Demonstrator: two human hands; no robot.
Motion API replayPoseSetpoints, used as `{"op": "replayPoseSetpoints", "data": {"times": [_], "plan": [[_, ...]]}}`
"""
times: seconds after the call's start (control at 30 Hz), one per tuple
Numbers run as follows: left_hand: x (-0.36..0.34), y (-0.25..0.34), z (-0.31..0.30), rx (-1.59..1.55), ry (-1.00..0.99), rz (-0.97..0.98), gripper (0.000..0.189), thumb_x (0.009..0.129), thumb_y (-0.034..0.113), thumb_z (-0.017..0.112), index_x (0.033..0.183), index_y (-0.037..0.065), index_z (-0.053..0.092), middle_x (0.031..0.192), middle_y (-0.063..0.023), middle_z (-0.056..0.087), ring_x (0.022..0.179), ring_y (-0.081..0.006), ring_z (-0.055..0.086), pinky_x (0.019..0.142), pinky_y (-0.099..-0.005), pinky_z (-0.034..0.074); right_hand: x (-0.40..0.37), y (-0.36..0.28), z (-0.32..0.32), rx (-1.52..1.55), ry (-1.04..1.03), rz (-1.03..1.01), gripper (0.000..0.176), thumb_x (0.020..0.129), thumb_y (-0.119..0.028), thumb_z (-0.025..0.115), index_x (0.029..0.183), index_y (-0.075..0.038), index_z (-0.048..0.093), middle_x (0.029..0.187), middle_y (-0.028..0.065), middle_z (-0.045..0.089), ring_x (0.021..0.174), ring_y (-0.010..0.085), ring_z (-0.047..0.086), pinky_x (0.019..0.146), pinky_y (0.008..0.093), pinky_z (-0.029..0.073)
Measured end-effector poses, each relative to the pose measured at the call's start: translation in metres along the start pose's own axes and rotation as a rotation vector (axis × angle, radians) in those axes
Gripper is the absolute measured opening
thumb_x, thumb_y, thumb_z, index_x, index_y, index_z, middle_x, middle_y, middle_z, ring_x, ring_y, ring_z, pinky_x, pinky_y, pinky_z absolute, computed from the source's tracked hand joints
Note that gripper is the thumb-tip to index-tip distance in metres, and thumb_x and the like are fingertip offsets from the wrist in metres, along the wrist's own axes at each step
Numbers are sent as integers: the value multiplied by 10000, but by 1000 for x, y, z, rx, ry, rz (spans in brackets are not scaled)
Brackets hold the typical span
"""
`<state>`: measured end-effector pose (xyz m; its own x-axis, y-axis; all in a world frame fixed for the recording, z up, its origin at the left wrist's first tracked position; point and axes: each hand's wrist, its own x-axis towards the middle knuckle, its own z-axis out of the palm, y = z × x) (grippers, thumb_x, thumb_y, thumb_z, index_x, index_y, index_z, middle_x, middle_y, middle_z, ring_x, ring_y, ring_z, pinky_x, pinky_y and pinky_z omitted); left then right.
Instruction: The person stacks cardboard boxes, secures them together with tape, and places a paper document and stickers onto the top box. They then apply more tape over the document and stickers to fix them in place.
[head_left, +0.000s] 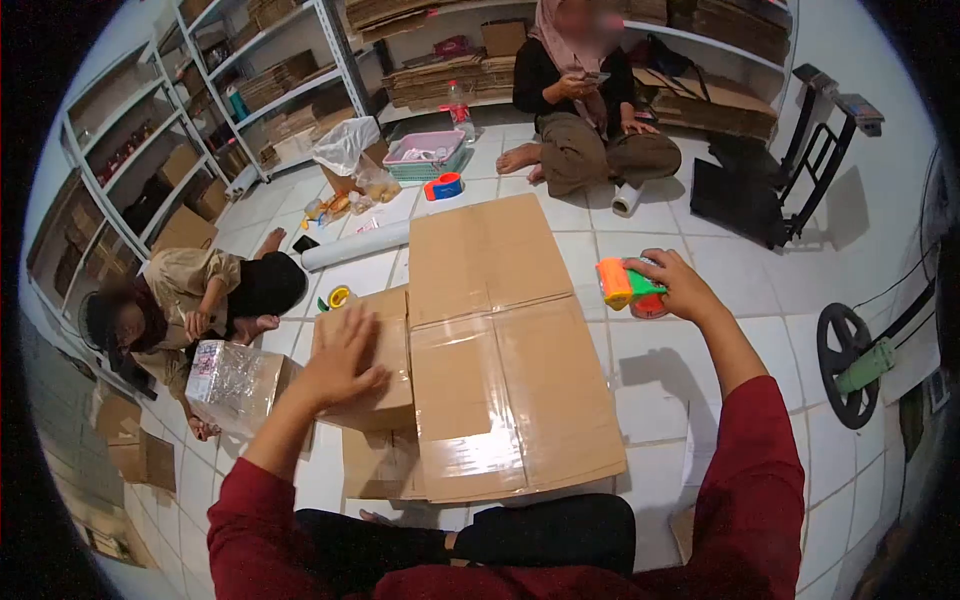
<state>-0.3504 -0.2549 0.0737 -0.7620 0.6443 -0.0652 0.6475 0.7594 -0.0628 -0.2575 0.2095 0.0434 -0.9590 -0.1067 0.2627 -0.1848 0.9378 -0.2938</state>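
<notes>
A large flattened cardboard sheet [560,390] lies in front of my legs, with shiny clear tape along its middle. Left of it stands a cardboard box [385,400], whose top my left hand [345,365] presses with fingers spread. My right hand [675,285] is raised right of the sheet, closed around an orange and green tape dispenser [617,285]. Part of the dispenser is hidden behind my fingers. Beyond the box, a yellow tape roll [340,297] rests on the floor.
At left, a person [190,290] sits by a plastic-wrapped box [235,380]. Another person [585,110] sits at the back, holding a phone. A red and blue tape dispenser [443,186], a pink and green basket [425,155] and a white roll [355,247] lie ahead. A platform scale [750,195] stands right.
</notes>
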Motion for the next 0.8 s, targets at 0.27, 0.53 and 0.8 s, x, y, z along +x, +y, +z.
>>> {"op": "replayPoseSetpoints", "data": {"times": [0.27, 0.53, 0.8], "plan": [[80, 124, 8, -123, 119, 346, 635, 771, 374, 417, 1266, 46, 192, 1320, -145, 167, 1222, -308, 135, 985, -430, 75, -23, 43, 51, 181, 72, 76, 600, 610, -131, 647, 1148, -277, 423, 1117, 93, 413, 1018, 269, 409, 855, 325, 363], [83, 127, 2, -88, 82, 334, 644, 756, 371, 420, 1265, 44, 199, 1322, -135, 172, 1223, -309, 135, 983, -419, 76, -54, 77, 107, 420, 66, 195, 675, 587, 61, 571, 1152, -274, 414, 1170, 91, 354, 1071, 264, 374, 888, 318, 357], [85, 129, 0, -97, 43, 308, 671, 734, 384, 412, 1264, 32, 200, 1317, -154, 176, 1225, -309, 130, 985, -414, 61, -111, 137, 128, 291, 38, 379, 705, 555, 94, 546, 1149, -264, 416, 1168, 107, 350, 1074, 279, 367, 884, 327, 360]]}}
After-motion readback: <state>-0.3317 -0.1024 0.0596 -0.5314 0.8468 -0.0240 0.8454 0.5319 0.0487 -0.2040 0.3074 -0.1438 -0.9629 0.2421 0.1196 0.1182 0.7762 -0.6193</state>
